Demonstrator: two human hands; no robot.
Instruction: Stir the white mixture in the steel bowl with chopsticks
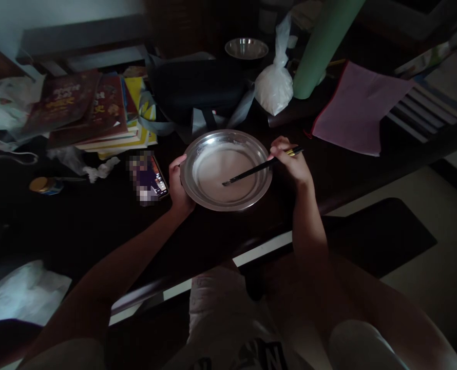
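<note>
The left hand point(180, 187) grips the steel plate's point(197, 198) left rim on the table point(97, 221). The right hand point(290, 164) pinches black chopsticks point(257, 169), their long axis slanting down-left, tips in the plate's pale liquid.

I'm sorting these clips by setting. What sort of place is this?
Probably a room in a home, at a cluttered dark table. A stack of books, a bag of white powder and a phone surround the steel plate that the left hand steadies.
</note>
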